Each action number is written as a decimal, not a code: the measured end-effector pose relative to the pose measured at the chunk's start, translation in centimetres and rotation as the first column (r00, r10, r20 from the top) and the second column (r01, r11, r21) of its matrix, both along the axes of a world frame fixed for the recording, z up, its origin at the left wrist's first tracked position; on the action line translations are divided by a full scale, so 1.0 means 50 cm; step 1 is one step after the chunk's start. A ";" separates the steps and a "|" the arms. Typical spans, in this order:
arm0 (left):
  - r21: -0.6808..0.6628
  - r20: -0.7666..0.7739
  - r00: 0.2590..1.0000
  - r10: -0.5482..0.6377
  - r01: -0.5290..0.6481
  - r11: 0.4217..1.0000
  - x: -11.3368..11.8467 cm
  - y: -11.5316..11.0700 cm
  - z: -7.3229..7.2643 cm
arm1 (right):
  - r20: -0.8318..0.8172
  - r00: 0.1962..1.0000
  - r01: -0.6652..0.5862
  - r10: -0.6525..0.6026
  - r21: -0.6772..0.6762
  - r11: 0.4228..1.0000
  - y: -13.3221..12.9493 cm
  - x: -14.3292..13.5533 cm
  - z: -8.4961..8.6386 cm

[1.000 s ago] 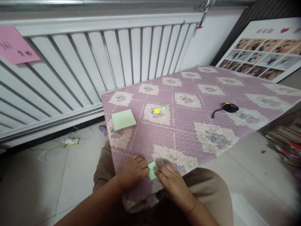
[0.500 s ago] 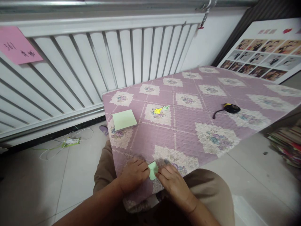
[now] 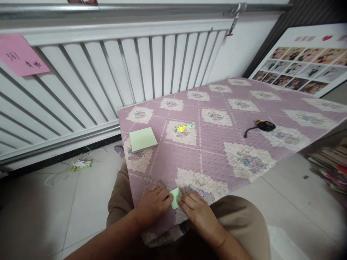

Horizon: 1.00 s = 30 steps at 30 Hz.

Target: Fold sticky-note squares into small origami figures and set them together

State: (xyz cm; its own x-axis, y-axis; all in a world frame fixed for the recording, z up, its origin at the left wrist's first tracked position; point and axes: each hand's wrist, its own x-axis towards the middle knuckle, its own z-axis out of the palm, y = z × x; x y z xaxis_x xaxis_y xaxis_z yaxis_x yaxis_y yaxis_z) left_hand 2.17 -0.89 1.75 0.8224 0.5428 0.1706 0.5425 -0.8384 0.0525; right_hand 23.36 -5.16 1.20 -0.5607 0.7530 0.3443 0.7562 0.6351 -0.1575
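Observation:
A small folded piece of light green paper (image 3: 176,197) lies on the near corner of the purple floral tablecloth (image 3: 187,153). My left hand (image 3: 155,202) presses its left edge, fingers curled together. From the other side, my right hand (image 3: 194,206) pinches or presses the paper's right edge. The fingertips partly cover both sides of the sheet. Farther up the table sit a small yellow folded paper piece (image 3: 181,128) and a small green folded piece (image 3: 190,125), side by side. A stack of pale green square paper (image 3: 143,139) rests near the left edge.
A black and yellow object with a short cord or strap (image 3: 266,125) lies on the right of the table. Behind the table stands a white radiator (image 3: 154,66) with a pink note (image 3: 23,56). A photo board (image 3: 300,65) leans at the back right. On the floor is a power strip (image 3: 82,164).
The camera view has tilted slightly. Both hands stay at the green paper; the right fingers have shifted slightly along its right edge.

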 end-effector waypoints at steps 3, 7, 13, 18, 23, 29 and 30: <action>0.011 -0.014 1.000 -0.007 0.008 1.000 -0.003 -0.007 -0.001 | 0.011 1.000 0.005 -0.005 -0.006 1.000 0.000 0.000 0.000; 0.016 -0.049 0.999 -0.014 0.015 1.000 -0.008 -0.018 -0.008 | 0.003 1.000 0.000 0.000 -0.002 1.000 -0.002 0.001 0.003; 0.007 -0.042 0.999 -0.002 0.003 1.000 -0.012 -0.033 -0.013 | -0.039 0.999 0.036 -0.036 -0.002 0.999 -0.028 0.010 -0.001; 0.026 -0.033 0.999 0.003 -0.002 1.000 -0.012 -0.038 -0.006 | -0.032 0.993 0.116 -0.115 0.029 0.993 -0.059 0.015 -0.009; 0.025 -0.064 0.996 -0.057 0.059 0.998 -0.013 -0.036 0.001 | -0.015 0.984 0.175 -0.175 0.006 0.985 -0.067 0.005 -0.008; -0.002 -0.077 0.995 -0.065 0.065 0.998 -0.014 -0.032 -0.002 | -0.028 0.970 0.241 -0.240 0.022 0.970 -0.063 -0.037 -0.004; -0.005 -0.079 0.994 -0.070 0.069 0.998 -0.015 -0.032 -0.004 | -0.007 0.975 0.223 -0.223 0.033 0.974 -0.064 -0.045 -0.006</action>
